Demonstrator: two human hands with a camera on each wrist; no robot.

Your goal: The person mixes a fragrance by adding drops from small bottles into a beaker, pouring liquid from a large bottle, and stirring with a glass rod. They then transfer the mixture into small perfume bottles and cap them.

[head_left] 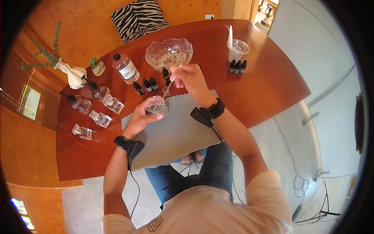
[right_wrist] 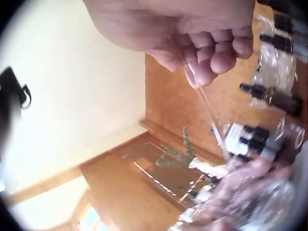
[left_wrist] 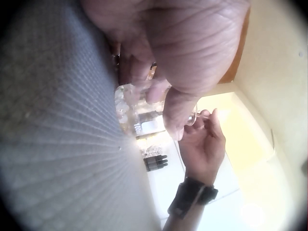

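Left hand (head_left: 139, 117) grips clear cup (head_left: 158, 106); right hand (head_left: 191, 79) pinches slender rod (head_left: 168, 87) — white label (head_left: 128, 71) on big bottle (head_left: 120, 62), its print too small to read.

Brightly lit, edges warped; wrist views hazy

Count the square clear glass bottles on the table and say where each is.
3, in a row on the table left of the left hand: the rightmost bottle beside a pump bottle, the middle bottle, then the leftmost bottle. None seems hidden.
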